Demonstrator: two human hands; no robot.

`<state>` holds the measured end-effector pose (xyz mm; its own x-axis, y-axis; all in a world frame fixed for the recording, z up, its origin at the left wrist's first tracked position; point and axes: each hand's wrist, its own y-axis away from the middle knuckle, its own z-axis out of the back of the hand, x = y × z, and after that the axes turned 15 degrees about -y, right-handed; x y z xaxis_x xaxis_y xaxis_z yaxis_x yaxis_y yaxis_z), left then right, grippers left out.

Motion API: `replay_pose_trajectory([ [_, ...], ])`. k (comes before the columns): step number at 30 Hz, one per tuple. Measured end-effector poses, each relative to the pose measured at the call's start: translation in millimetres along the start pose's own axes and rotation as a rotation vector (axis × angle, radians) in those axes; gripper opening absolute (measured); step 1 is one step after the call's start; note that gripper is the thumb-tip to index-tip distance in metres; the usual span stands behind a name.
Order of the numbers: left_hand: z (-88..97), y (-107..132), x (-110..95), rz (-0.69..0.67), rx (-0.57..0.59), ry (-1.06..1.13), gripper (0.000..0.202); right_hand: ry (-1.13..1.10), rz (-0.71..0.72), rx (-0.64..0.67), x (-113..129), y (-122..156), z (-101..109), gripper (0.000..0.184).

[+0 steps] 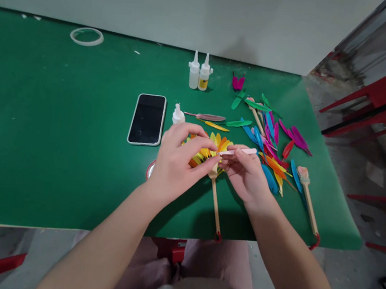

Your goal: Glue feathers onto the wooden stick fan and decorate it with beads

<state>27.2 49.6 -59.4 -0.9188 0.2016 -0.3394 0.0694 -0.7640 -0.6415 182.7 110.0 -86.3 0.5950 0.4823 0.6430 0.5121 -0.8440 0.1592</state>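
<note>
A small feather fan (pixel 224 141) with yellow and orange feathers lies under my hands, its wooden handle (pixel 216 205) pointing toward the table's near edge. My left hand (pixel 184 157) arches over the fan's left side, thumb and fingertips drawn close together above its centre; whatever is between them is too small to make out. In my right hand (pixel 249 174) is a pair of pink tweezers (pixel 247 152), pinched between thumb and fingers. Its tip meets the area by my left fingertips. Both hands cover much of the fan.
Loose coloured feathers (pixel 270 131) are scattered to the right, near another wooden handle (pixel 308 204). Two glue bottles (pixel 199 76) stand at the back, and a white bottle (pixel 178 114) is behind my left hand. A phone (pixel 148 120) and a clear ring (pixel 86 37) lie left.
</note>
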Motion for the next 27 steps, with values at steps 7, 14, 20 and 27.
replay_pose_trajectory([
  [7, -0.6, 0.1, 0.0, 0.002, 0.027, 0.032, 0.008, 0.029, -0.008, 0.006, -0.8, 0.6, 0.1, 0.009],
  [14, 0.2, 0.0, 1.4, 0.003, 0.024, 0.057, 0.007, 0.038, -0.007, 0.004, 0.1, 0.3, 1.1, 0.009],
  [20, 1.4, -0.8, 3.8, 0.012, 0.014, 0.070, 0.007, 0.039, -0.005, -0.014, 0.5, 0.4, 1.3, 0.011],
  [27, 4.3, -1.7, 7.4, 0.019, 0.023, 0.064, 0.007, 0.092, 0.056, -0.035, 3.2, 1.5, 1.6, 0.017],
])
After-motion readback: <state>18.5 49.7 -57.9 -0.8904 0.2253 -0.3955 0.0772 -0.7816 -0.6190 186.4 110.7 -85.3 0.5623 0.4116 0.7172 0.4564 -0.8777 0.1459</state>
